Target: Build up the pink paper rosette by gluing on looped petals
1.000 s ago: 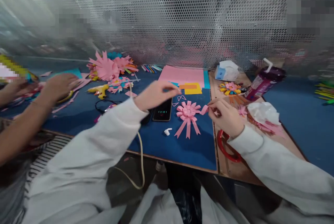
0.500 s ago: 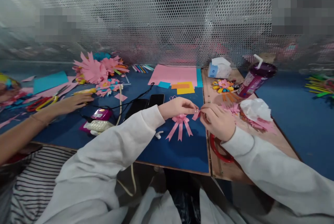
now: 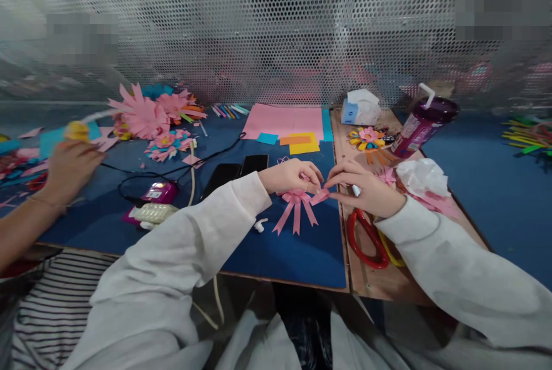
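Note:
Between both hands is a small pink paper strip (image 3: 319, 197), pinched at its upper left by my left hand (image 3: 294, 176) and at its right end by my right hand (image 3: 361, 187). Just under my left hand, a pink paper flower (image 3: 296, 209) with notched strips fanning out lies on the blue tabletop (image 3: 293, 263). Scissors with red (image 3: 366, 243) and yellow handles rest beside my right wrist, partly hidden by the sleeve. A white earbud (image 3: 260, 225) lies left of the flower.
Pink paper (image 3: 282, 119) and colored cards lie behind my hands. Two phones (image 3: 254, 164), cables and a purple box (image 3: 161, 191) are at left, near another person's hand (image 3: 71, 168) holding a yellow tool. A purple cup (image 3: 422, 127) and tissue box (image 3: 361, 108) stand at right.
My right hand has shifted slightly right and its fingers have spread somewhat, with the strip still between the hands. The other person's hand has lifted the yellow tool and moved left.

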